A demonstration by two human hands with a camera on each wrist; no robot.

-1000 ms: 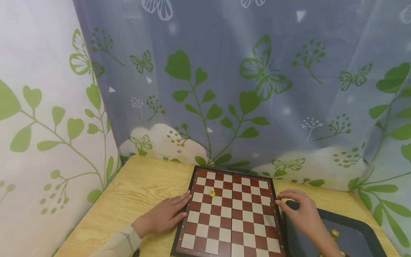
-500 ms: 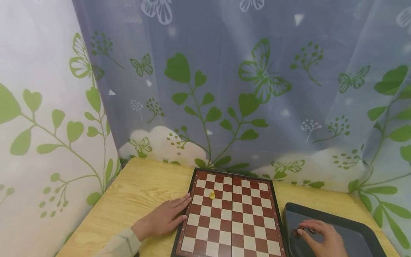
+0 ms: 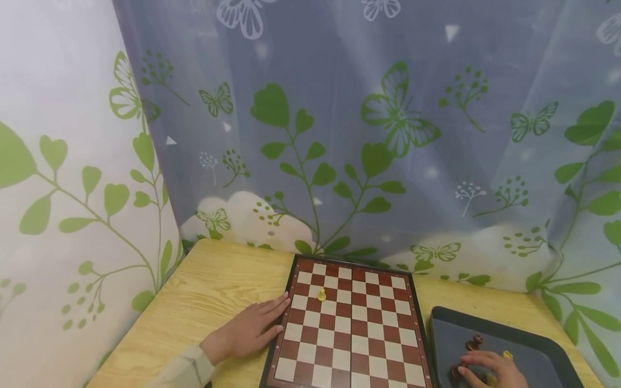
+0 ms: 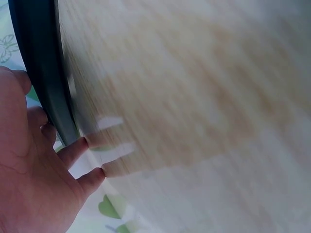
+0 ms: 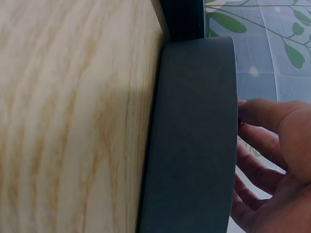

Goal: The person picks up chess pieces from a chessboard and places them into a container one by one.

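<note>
A red-and-white checkered chessboard [image 3: 359,323] lies on the table. One yellow chess pawn [image 3: 322,295] stands upright on its far left part. My left hand [image 3: 249,330] rests with straight fingers at the board's left edge; the left wrist view shows those fingers against the dark board side. Over the dark tray [image 3: 521,334] on the right, my right hand [image 3: 495,369] pinches a dark brown chess piece [image 3: 455,372] between thumb and fingertips, low near the tray floor. Another dark brown chess piece [image 3: 474,342] lies just beyond the fingers. The tray wall hides most of this in the right wrist view.
Yellow chess pieces [image 3: 507,354] lie in the tray beside and partly behind the right hand. The tray stands close to the board's right edge. A patterned curtain [image 3: 330,134] hangs behind the wooden table [image 3: 218,275].
My right hand has moved from the board's right edge down into the tray, carrying a dark brown chess piece, then shifted slightly nearer. The left hand and the yellow pawn have stayed put.
</note>
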